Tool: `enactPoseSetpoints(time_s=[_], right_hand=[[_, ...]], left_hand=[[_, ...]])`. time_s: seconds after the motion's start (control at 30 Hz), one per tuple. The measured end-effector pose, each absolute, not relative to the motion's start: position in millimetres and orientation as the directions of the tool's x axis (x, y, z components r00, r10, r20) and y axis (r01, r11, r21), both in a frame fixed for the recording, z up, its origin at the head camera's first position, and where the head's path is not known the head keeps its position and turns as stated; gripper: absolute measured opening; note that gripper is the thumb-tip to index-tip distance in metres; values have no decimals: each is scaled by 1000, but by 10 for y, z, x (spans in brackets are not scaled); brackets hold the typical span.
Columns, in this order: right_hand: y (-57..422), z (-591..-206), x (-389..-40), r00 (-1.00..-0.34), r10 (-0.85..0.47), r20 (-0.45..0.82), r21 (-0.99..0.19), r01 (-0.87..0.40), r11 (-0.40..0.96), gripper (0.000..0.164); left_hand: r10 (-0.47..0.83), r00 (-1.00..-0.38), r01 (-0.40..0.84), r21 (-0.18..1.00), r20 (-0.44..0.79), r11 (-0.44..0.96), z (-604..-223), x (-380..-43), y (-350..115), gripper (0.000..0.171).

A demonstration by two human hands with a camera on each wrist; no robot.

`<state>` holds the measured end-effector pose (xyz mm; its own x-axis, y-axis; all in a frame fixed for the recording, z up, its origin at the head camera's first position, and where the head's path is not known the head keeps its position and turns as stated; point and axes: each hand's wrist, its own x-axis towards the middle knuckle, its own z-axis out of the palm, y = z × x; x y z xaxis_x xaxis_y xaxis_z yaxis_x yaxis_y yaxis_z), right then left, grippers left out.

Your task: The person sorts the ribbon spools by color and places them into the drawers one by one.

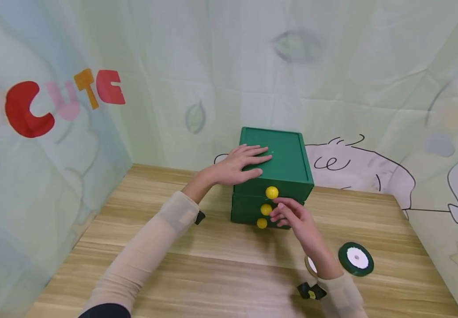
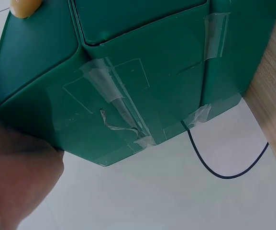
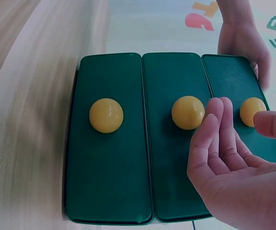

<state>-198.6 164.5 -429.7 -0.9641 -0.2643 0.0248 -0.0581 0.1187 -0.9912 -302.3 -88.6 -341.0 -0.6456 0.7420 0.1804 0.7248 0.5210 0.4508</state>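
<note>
A green cabinet (image 1: 286, 157) with three stacked drawers stands on the wooden table, each drawer front bearing a round yellow knob. My left hand (image 1: 238, 165) lies palm down on its top near the left side, fingers spread and straight. Just in front of the drawers is my right hand (image 1: 298, 223), its fingers loosely bent beside the top knob (image 1: 272, 192) and the middle knob (image 1: 266, 209). In the right wrist view a gap separates thumb and fingertips, with the top knob (image 3: 252, 112) behind it. The bottom knob (image 3: 106, 115) is apart from the hand. All drawers look closed.
On the table (image 1: 213, 274), a flat dark green spool (image 1: 357, 259) with a white centre lies right of my right forearm. A second roll (image 1: 311, 266) is partly hidden by that forearm. Clear tape (image 2: 104, 81) runs over the cabinet's side. A printed cloth backdrop (image 1: 233, 66) rises behind the table.
</note>
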Motion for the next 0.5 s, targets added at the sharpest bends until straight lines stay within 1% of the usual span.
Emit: enactPoseSetpoints(time_s=[0.17, 0.5], right_hand=[[1681, -4309, -1973, -966, -256, 28, -992, -59, 112, 41], [1681, -4360, -1972, -969, -240, -53, -992, 24, 122, 45]], left_hand=[[742, -647, 724, 448, 178, 524, -3401, -3029, -886, 56], [742, -650, 720, 445, 164, 532, -3397, -3020, -893, 57]])
